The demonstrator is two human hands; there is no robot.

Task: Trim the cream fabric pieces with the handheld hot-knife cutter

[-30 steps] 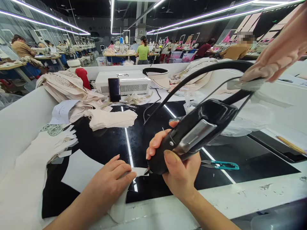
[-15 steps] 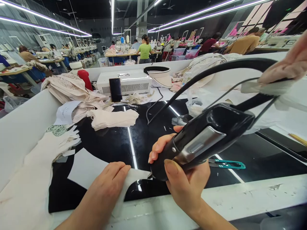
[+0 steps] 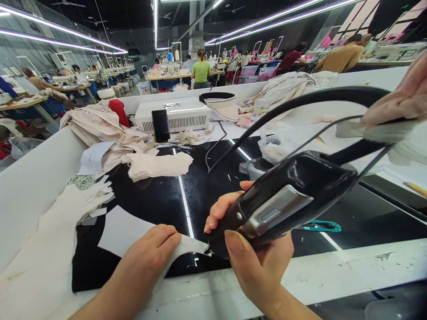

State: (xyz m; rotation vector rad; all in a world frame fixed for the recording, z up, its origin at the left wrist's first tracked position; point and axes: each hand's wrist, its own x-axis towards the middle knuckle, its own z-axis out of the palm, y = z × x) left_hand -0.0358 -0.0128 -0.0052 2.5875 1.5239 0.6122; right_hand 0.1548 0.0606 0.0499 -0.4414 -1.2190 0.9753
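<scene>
My right hand point(image 3: 253, 258) is wrapped round a black handheld power tool point(image 3: 280, 200) with a silver strip. The tool's small metal tip touches the right end of a pale fabric piece point(image 3: 191, 244). My left hand point(image 3: 155, 249) lies on this piece, its fingers pressed together and pointing right; whether it pinches the fabric is hidden. A white sheet point(image 3: 123, 229) shows on the black glossy surface point(image 3: 153, 200) left of my left hand. Teal thread snips point(image 3: 322, 226) lie right of my right hand, partly behind the tool.
Stacked beige pieces point(image 3: 160, 165), a phone point(image 3: 160, 126) and a white box point(image 3: 190, 109) stand or lie behind. Fabric point(image 3: 43, 240) covers the left side. A black cable point(image 3: 300, 97) arches up to a wrapped bundle at right. People sit at sewing tables beyond.
The tool and my right hand have shifted slightly, and the tool now covers more of the snips. The whole view has moved a little. My left hand stays on the fabric.
</scene>
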